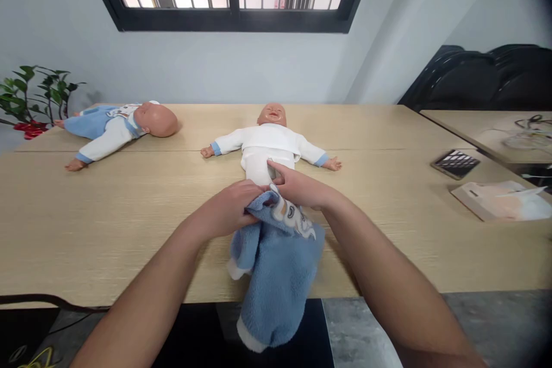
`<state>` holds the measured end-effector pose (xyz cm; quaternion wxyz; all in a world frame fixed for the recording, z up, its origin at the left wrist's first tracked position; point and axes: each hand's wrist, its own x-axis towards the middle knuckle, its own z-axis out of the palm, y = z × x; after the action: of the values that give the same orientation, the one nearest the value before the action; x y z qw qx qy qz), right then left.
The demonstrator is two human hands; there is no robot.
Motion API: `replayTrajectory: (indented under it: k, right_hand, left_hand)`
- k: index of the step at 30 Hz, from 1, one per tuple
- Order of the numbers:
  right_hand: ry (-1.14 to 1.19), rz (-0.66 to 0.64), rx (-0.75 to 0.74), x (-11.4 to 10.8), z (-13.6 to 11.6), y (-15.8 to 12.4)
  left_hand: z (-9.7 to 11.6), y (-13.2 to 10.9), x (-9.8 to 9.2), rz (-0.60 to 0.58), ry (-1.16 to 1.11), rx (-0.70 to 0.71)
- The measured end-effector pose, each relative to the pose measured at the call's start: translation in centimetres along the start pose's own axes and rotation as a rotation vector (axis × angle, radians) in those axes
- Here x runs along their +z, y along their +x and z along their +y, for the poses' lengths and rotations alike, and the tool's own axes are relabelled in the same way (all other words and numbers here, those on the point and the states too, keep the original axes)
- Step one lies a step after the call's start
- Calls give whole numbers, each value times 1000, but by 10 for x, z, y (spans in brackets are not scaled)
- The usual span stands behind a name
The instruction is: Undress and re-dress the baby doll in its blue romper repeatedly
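A baby doll in a white top lies on its back in the middle of the wooden table, arms spread, head toward the window. My left hand is closed on the upper edge of a blue fleece garment at the doll's legs. My right hand grips the same garment's other side, at the doll's waist. The garment hangs over the table's near edge, and the doll's legs are hidden behind it.
A second doll in a blue and white outfit lies at the back left, beside a green plant. At the right lie a phone and a flat white package. Black chairs stand behind.
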<state>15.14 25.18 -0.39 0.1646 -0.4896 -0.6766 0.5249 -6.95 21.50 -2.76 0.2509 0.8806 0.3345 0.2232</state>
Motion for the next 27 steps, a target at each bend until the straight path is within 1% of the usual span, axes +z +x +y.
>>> replayTrajectory:
  k: [3, 6, 9, 11, 13, 15, 17, 18, 19, 21, 23, 24, 25, 26, 27]
  right_hand:
    - [85, 62, 37, -1, -1, -1]
    - [106, 141, 56, 0, -1, -2]
    - [127, 190, 44, 5, 4, 1]
    - [70, 236, 6, 11, 8, 6]
    - [-7, 254, -57, 18, 13, 10]
    - [-5, 242, -91, 24, 16, 13]
    - [119, 229, -70, 27, 16, 13]
    - [210, 223, -54, 28, 15, 12]
    - [310, 207, -36, 29, 13, 11]
    - [494, 137, -4, 31, 9, 8]
    - [607, 64, 26, 33, 6, 7]
    - [630, 45, 37, 34, 5, 7]
    - [633, 35, 41, 35, 4, 7]
    - [620, 25, 42, 36, 5, 7]
    - [596, 16, 43, 36, 5, 8]
  left_hand:
    - [3, -2, -4, 65, -81, -8]
    - [6, -7, -7, 108, -179, -37]
    - [7, -10, -4, 126, -266, -60]
    - [7, -9, -1, 137, -290, -65]
    - [7, -6, 3, 121, -265, -52]
    - [7, -3, 6, 88, -186, -31]
    - [6, -2, 10, 109, -81, -32]
    - [5, -2, 12, 150, -34, -43]
    - [4, -2, 14, 214, 1, -68]
    - [2, -5, 18, 382, 21, -162]
    - [-1, -9, 23, 564, -38, -322]
    - [-2, -11, 24, 630, -104, -409]
    - [-3, -12, 25, 653, -195, -486]
    - [-4, -14, 25, 637, -307, -545]
    - [-4, -14, 25, 590, -429, -584]
